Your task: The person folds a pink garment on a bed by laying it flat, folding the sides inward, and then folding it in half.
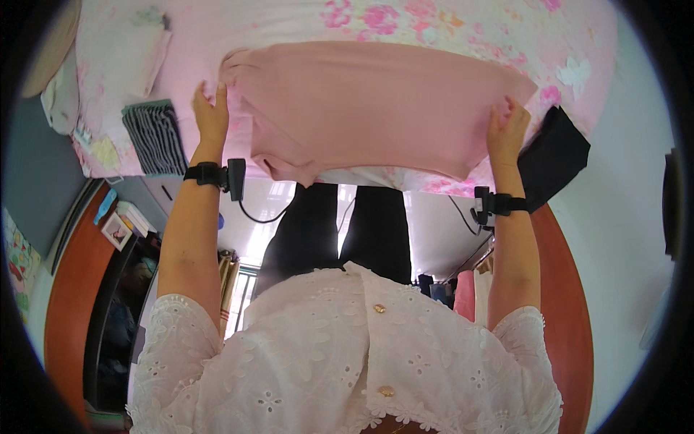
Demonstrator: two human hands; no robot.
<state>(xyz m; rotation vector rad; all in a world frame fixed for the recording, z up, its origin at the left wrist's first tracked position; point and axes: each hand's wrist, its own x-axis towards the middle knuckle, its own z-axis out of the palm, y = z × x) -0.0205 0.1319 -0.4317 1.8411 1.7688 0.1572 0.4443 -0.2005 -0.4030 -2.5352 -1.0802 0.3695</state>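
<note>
A pink garment, which looks like a folded top, lies spread across the bed. Its collar-like edge hangs towards me at the lower left. Just off the garment's left end is my left hand, thumb and fingers apart, holding nothing. My right hand rests over the garment's right end, its thumb and fingers spread against the cloth. Black straps with small devices circle both wrists.
The bed has a pink floral sheet. A striped folded cloth lies left, with a pale folded garment beyond it. Black folded cloth sits at the right edge. A framed photo stands on the shelf at left. Cables hang from both wrist devices.
</note>
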